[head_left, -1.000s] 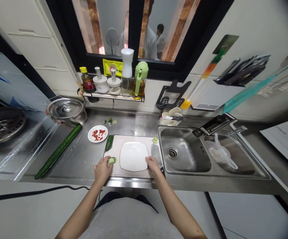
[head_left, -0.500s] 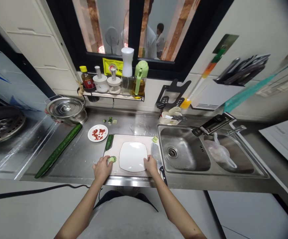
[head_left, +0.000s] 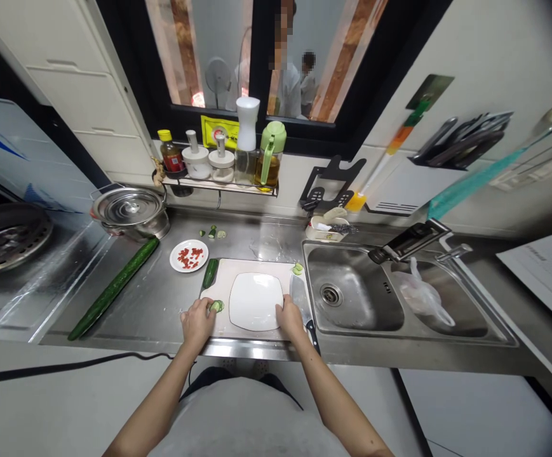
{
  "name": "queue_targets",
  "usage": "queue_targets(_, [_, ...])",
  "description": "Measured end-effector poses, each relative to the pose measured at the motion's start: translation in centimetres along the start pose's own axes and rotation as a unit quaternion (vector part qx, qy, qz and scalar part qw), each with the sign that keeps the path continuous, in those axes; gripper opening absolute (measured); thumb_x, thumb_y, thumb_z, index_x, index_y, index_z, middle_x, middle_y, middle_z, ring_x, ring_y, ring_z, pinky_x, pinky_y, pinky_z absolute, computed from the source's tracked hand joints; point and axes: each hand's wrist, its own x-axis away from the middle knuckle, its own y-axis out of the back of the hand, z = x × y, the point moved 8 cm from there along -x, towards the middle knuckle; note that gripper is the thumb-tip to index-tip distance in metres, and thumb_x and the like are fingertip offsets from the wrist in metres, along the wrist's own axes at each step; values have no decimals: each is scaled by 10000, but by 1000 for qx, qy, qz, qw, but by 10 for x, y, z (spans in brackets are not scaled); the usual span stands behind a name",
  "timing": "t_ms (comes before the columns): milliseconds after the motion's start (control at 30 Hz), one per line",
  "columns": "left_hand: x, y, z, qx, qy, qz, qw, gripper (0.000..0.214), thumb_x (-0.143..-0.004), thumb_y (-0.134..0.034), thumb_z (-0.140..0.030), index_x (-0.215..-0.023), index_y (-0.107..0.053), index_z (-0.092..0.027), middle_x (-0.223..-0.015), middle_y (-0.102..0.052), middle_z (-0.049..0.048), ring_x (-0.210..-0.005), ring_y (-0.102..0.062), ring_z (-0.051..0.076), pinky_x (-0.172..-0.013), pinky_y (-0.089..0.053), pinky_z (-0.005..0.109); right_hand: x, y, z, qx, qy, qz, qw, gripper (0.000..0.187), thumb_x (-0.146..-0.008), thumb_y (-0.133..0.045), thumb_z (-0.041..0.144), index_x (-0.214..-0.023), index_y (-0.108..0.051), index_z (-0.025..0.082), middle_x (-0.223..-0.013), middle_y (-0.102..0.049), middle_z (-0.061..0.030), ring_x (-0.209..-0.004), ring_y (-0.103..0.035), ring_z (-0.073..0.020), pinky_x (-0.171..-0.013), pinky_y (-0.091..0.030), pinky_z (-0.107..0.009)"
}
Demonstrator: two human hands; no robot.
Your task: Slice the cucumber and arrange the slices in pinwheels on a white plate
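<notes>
A white square plate lies on the pale cutting board. My right hand grips the plate's right edge between thumb and fingers. At the board's left side, my left hand is closed on a small stack of cucumber slices. Above that hand, a cut cucumber piece rests at the board's upper left corner. More cucumber slices sit at the upper right corner. Along the board's right edge lies a knife, its black handle close to my right hand.
Left of the board are a small plate of chopped red pieces and a long whole cucumber. A lidded steel pot stands behind. Cucumber scraps lie near the wall. To the right is a double sink holding a plastic bag.
Both hands keep their places at the slices and the plate. The whole view has shifted slightly; nothing on the counter has clearly moved.
</notes>
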Motion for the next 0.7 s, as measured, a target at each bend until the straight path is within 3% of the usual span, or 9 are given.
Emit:
queue_targets(167, [3, 5, -6, 32, -12, -21, 999, 147, -845, -519, -264, -911, -644, -223, -968, -681, 52, -928, -585, 226, -822, -329, 348, 10, 12, 7, 38, 11, -21, 999, 313, -916, -426, 254, -1190, -516, 132, -1040, -658, -159, -898, -636, -230, -722, -399, -295])
queue_targets(300, [1, 9, -6, 123, -2, -34, 992, 148, -811, -563, -320, -874, -668, -237, -830, -687, 16, -784, -588, 185, -787, -365, 318, 19, 28, 18, 21, 46, -68, 996, 314, -926, -421, 277, -1189, -551, 165, -1134, -610, -141, -901, -622, -216, -740, -406, -298])
queue_targets(400, [-4, 6, -13, 255, -9, -21, 967, 201, -763, -603, -363, -861, -683, -207, -736, -661, 8, -673, -565, 149, -704, -411, 272, 25, 39, 37, -36, 121, -85, 988, 280, -922, -434, 255, -1135, -599, 179, -1042, -632, -102, -897, -606, -194, -758, -410, -278])
queue_targets(500, [-9, 3, -33, 351, -53, 19, 935, 225, -734, -612, -338, -870, -690, -177, -700, -637, 4, -625, -541, 123, -652, -432, 242, 34, 46, 67, -115, 231, -73, 963, 232, -917, -453, 244, -1057, -632, 194, -959, -638, -64, -879, -590, -169, -766, -419, -262])
queue_targets(600, [-8, 3, -59, 377, -103, 58, 919, 250, -714, -631, -301, -925, -684, -178, -722, -637, 0, -644, -541, 113, -669, -439, 235, 45, 49, 93, -158, 316, -47, 934, 201, -910, -486, 250, -1031, -642, 214, -958, -630, -47, -894, -572, -163, -790, -424, -271])
queue_targets(700, [-5, 6, -79, 375, -130, 85, 914, 297, -706, -638, -267, -993, -665, -198, -741, -639, -8, -681, -551, 113, -714, -440, 239, 52, 48, 108, -159, 348, -25, 923, 162, -901, -505, 226, -974, -649, 211, -943, -621, -44, -901, -561, -166, -802, -420, -284])
